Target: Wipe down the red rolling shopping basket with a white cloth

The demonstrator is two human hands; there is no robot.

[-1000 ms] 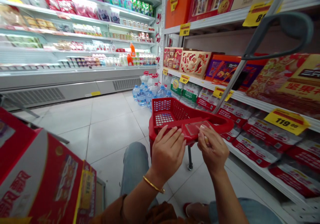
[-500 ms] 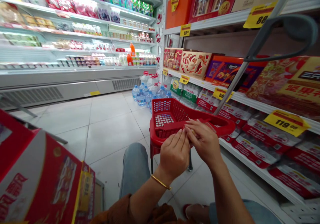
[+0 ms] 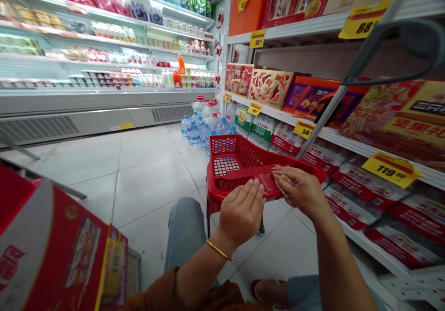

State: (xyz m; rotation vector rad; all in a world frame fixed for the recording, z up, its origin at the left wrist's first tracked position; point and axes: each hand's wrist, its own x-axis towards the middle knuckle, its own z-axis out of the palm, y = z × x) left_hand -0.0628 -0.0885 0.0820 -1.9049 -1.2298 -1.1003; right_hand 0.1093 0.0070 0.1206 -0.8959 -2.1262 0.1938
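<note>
My left hand (image 3: 242, 209), with a gold bangle at the wrist, is closed with its fingers bent and pressed together. Its palm faces away, so anything inside is hidden. To its right, my right hand (image 3: 301, 187) pinches its thumb and fingers around a small yellowish bit, too small to name. Both hands are over the near rim of a red shopping basket (image 3: 255, 159) on a wheeled frame. A clear rectangular panel (image 3: 267, 181) on that rim shows in the gap between the hands.
Stocked shelves (image 3: 306, 100) stand along the right, with packs of bottled water (image 3: 354, 183) low down. Large water bottles (image 3: 205, 125) cluster on the floor ahead. A lit fridge (image 3: 104, 65) fills the back left. Red cartons (image 3: 59, 241) stand close at my left.
The hands, together before, have separated. My right hand has shifted right, uncovering the clear panel on the basket rim; my left hand stays nearly in place.
</note>
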